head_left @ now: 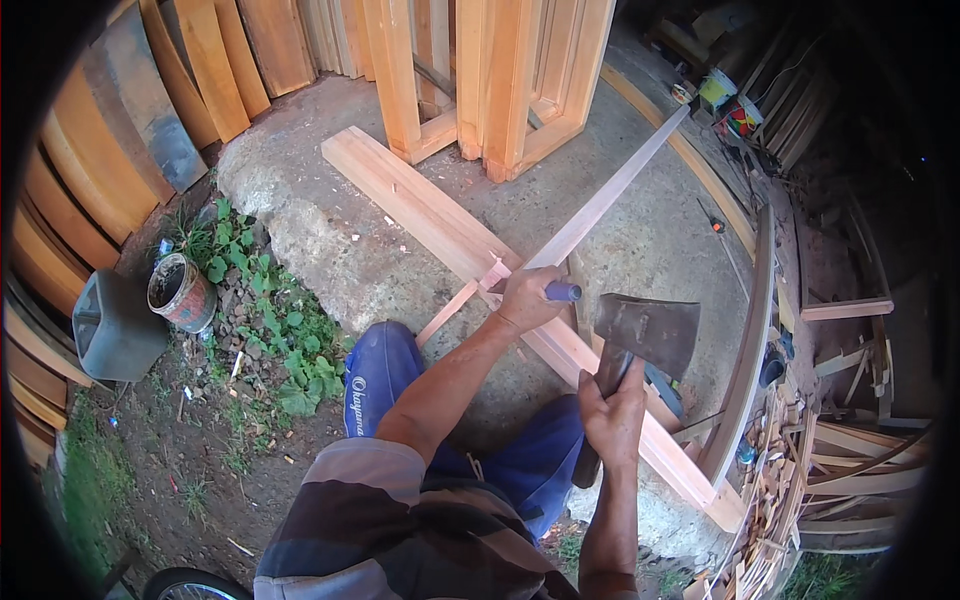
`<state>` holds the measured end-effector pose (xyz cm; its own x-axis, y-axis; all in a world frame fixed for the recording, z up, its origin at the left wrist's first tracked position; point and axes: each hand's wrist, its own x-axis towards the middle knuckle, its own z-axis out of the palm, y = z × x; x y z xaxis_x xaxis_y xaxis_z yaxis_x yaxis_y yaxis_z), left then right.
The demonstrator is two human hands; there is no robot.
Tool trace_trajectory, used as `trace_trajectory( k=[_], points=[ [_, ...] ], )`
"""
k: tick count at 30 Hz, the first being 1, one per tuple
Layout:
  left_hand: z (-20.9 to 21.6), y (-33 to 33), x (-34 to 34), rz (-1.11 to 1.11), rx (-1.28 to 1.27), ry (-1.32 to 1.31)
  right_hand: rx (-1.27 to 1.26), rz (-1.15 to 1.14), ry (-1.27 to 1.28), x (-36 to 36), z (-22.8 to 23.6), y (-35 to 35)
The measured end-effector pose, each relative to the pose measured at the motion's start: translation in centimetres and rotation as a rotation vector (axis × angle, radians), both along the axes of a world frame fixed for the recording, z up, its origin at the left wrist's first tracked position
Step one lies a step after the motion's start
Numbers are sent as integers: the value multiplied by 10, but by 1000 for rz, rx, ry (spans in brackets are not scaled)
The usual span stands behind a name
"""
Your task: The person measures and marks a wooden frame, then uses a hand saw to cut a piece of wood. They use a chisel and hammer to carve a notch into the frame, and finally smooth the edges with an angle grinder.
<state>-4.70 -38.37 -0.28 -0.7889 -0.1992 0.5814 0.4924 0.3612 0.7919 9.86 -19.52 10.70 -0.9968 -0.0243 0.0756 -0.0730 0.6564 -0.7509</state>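
My left hand [532,303] is closed around a chisel with a purple-blue handle [564,291], its blade end hidden by the hand. It rests over a long wooden beam [410,202] that lies slantwise across the concrete. A curled wood chip [494,270] stands up from the wood beside my fingers. In my right hand [615,410] is an axe, gripped by its handle close below the dark metal head [650,333]. The axe head is raised to the right of the chisel handle, apart from it. A long, narrow board [610,195] reaches away from near my left hand.
Wooden frames [500,90] stand at the far side. Curved planks [90,180] lean at left, near a grey plastic can [118,325] and a dirty bucket [181,292]. Wood scraps [775,490] pile up at right. A blue-handled tool [663,390] lies beside the beam.
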Motion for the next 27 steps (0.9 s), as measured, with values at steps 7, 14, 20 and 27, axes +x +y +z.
trace_trajectory(
  k=[7, 14, 20, 27],
  points=[
    [-11, 2, -8, 9, 14, 57, -678, -404, 1093, -15, 176, -7],
    [1, -8, -10, 37, -46, 135, 53, 31, -121, -9, -12, -18],
    [-17, -1, -6, 43, -12, 98, -348, -107, 382, 12, 100, 10],
    [-13, -3, 0, 45, -9, 83, 25, 0, 730, -27, 75, -42]
  ],
)
